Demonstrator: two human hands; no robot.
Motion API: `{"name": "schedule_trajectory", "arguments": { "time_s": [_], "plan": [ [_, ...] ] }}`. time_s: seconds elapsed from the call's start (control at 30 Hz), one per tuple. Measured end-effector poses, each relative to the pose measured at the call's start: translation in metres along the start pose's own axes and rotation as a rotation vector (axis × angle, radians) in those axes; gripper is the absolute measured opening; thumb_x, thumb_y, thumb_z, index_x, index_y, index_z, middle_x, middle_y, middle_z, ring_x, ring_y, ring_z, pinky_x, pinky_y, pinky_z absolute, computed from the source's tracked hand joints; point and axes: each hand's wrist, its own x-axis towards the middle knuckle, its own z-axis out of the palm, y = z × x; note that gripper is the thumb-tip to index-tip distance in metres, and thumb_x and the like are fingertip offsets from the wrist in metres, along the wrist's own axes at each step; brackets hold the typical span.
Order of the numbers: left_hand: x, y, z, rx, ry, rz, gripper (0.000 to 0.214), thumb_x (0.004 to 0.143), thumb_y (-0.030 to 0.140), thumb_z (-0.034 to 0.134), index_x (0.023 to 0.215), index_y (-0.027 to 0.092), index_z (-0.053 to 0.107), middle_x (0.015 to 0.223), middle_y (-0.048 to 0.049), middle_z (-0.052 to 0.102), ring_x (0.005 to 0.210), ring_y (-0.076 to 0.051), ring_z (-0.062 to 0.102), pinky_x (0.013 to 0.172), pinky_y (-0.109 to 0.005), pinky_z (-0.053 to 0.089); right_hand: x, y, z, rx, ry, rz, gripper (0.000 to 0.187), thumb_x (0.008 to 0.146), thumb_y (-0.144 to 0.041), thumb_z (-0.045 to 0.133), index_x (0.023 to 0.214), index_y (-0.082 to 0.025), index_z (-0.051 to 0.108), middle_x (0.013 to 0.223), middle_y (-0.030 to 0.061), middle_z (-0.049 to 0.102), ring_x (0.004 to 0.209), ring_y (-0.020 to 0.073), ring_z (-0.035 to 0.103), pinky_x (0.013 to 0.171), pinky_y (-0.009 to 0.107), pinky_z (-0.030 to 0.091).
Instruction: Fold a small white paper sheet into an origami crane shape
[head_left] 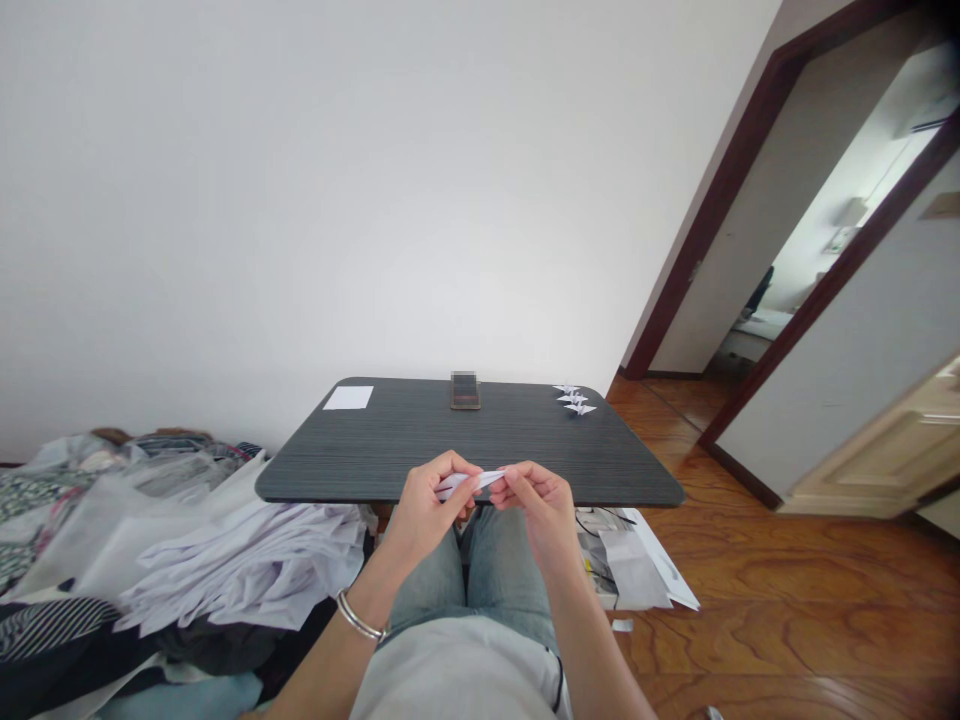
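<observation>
Between my two hands, just above the near edge of the dark table (390,430), is a narrow folded piece of white paper (491,478). My left hand (437,500) pinches its left end, with the thumb in front and the fingers behind. At the pointed right end, my right hand (534,492) grips the paper between thumb and fingertips. Several white paper cranes (576,399) stand in a row at the far right corner of the table. A flat white sheet of paper (349,398) lies at the far left corner.
A phone (465,391) leans at the table's back edge by the wall. Heaped clothes and white cloth (255,560) lie to the left. Papers (637,560) rest below the table's right side, above a wooden floor (757,600). A doorway stands at the right.
</observation>
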Motion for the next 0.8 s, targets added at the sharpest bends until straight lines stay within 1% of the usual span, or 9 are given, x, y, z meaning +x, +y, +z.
{"name": "schedule_trajectory", "arguments": {
  "time_s": [0.33, 0.53, 0.7, 0.8],
  "plan": [
    [-0.0009, -0.0017, 0.0009, 0.018, -0.004, 0.014, 0.019, 0.076, 0.032, 0.059, 0.078, 0.013, 0.059, 0.057, 0.0021, 0.058, 0.046, -0.008, 0.051, 0.046, -0.018, 0.04, -0.0004, 0.0021, 0.0012, 0.032, -0.004, -0.005, 0.021, 0.073, -0.034, 0.066, 0.064, -0.015, 0.066, 0.055, 0.0012, 0.066, 0.046, 0.0092, 0.059, 0.046, 0.018, 0.05],
    [-0.001, 0.0003, 0.0011, 0.039, 0.022, 0.018, 0.019, 0.077, 0.032, 0.058, 0.078, 0.013, 0.058, 0.059, 0.0017, 0.059, 0.046, -0.007, 0.052, 0.046, -0.017, 0.04, -0.0019, -0.0042, 0.0034, 0.104, -0.018, 0.008, 0.025, 0.078, -0.037, 0.059, 0.074, -0.014, 0.068, 0.063, 0.0048, 0.069, 0.052, 0.0123, 0.063, 0.051, 0.021, 0.052],
    [-0.0015, -0.0002, 0.0017, 0.053, 0.022, 0.03, 0.019, 0.077, 0.032, 0.058, 0.077, 0.013, 0.058, 0.054, 0.0034, 0.056, 0.045, -0.007, 0.051, 0.044, -0.016, 0.039, -0.0038, -0.0037, 0.007, 0.021, -0.01, 0.006, 0.018, 0.074, -0.032, 0.066, 0.07, -0.015, 0.066, 0.061, 0.0025, 0.068, 0.053, 0.0112, 0.062, 0.052, 0.02, 0.052],
    [-0.0018, -0.0015, 0.0021, 0.053, 0.017, 0.038, 0.019, 0.077, 0.032, 0.058, 0.076, 0.013, 0.058, 0.052, 0.004, 0.054, 0.045, -0.007, 0.049, 0.044, -0.016, 0.038, -0.0044, -0.0012, 0.0075, -0.012, 0.0, -0.006, 0.017, 0.073, -0.032, 0.067, 0.069, -0.015, 0.066, 0.059, 0.0014, 0.068, 0.051, 0.0111, 0.062, 0.051, 0.02, 0.051]
  ]
}}
